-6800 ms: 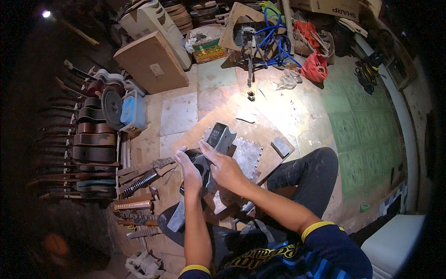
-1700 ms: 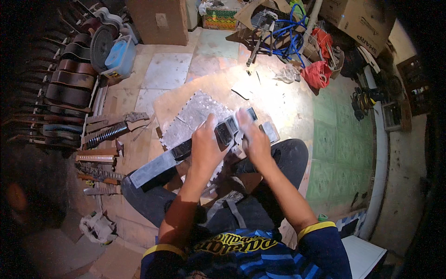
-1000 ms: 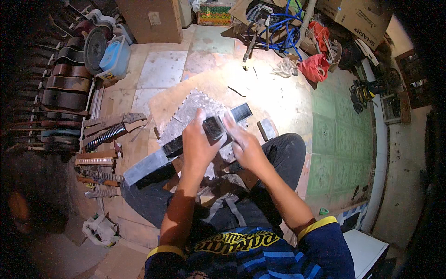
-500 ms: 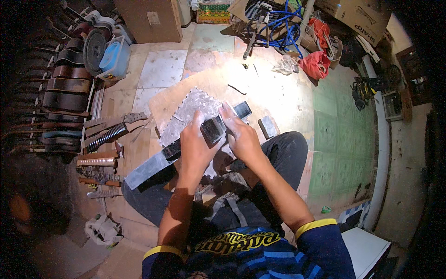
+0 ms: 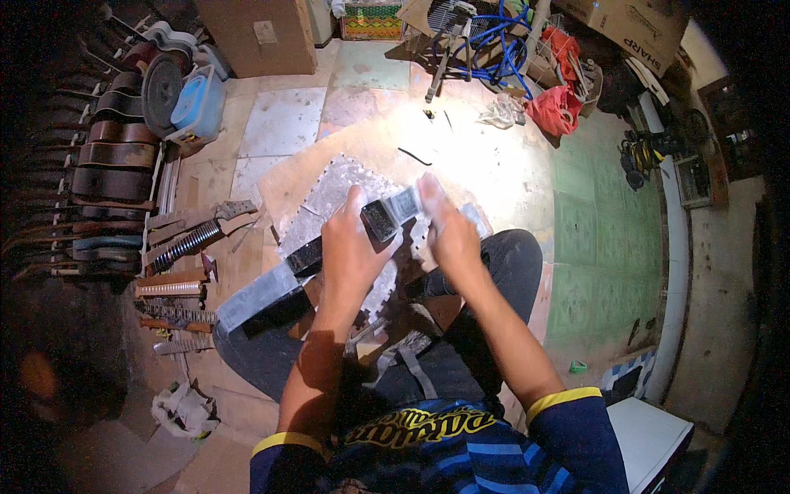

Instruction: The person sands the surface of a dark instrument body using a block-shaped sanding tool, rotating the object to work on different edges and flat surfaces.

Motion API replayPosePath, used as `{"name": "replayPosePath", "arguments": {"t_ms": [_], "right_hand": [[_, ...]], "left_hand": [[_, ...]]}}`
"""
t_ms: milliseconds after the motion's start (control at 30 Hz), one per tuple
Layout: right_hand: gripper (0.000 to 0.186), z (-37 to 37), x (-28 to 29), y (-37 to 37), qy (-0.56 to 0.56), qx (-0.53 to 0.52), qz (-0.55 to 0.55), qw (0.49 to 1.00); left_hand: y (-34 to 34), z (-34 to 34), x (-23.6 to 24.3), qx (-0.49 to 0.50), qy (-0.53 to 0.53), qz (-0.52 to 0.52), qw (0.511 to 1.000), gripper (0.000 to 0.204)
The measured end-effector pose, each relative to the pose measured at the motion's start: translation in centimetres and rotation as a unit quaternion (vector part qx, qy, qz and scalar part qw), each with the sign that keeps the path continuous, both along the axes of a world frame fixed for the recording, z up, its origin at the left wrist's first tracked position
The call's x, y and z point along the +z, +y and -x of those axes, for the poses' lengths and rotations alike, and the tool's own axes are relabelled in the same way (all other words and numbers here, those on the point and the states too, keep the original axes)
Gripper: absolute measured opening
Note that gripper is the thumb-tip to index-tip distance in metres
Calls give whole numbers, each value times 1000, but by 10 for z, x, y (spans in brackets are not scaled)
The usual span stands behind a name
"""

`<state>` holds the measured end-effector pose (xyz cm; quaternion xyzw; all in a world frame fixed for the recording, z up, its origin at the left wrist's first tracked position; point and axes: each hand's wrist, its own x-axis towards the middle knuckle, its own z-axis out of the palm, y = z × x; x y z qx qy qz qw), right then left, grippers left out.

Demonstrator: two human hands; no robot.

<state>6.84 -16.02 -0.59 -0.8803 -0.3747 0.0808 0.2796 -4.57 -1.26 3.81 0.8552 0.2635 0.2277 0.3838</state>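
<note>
My left hand [image 5: 350, 247] is wrapped round the middle of a long dark bar [image 5: 259, 300], with its thumb up along one side. The bar slants from my left thigh up to the right. Its near part has a dusty grey top and black side; the far end shows a black block-like face and a pale grey patch [image 5: 403, 203]. At that far end, my right hand [image 5: 450, 230] is smeared by motion, and its fingers are partly hidden. Whether it touches the bar I cannot tell. Beneath my hands is a grey, dusty sheet with a toothed edge [image 5: 337, 185].
A small grey-topped block [image 5: 475, 218] lies by my right knee. Left of me are guitar necks [image 5: 193, 239], tools and a rack of guitars [image 5: 123, 152]. A tan board [image 5: 276, 181] lies under the sheet. Blue hose [image 5: 510, 49] and a red bag [image 5: 553, 111] are at the back right.
My right hand has shifted right along the bar's far end, uncovering the pale grey patch it covered before. My left hand keeps its hold almost in place.
</note>
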Motion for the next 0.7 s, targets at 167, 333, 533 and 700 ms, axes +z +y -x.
{"name": "replayPosePath", "arguments": {"t_ms": [167,333,533,700], "right_hand": [[78,36,-4,-6,-14,62,-120,991],[85,-5,-8,-5,-24,16,-43,999],[85,-31,-22,-22,-63,31,-49,996],[71,23,-13,-31,7,79,-130,988]], "left_hand": [[-2,-2,-11,9,13,-2,1000,63],[-7,-6,0,2,47,-24,999,76],[-9,-21,5,-34,36,-38,998,64],[-11,-22,-3,-39,53,-4,998,64]]}}
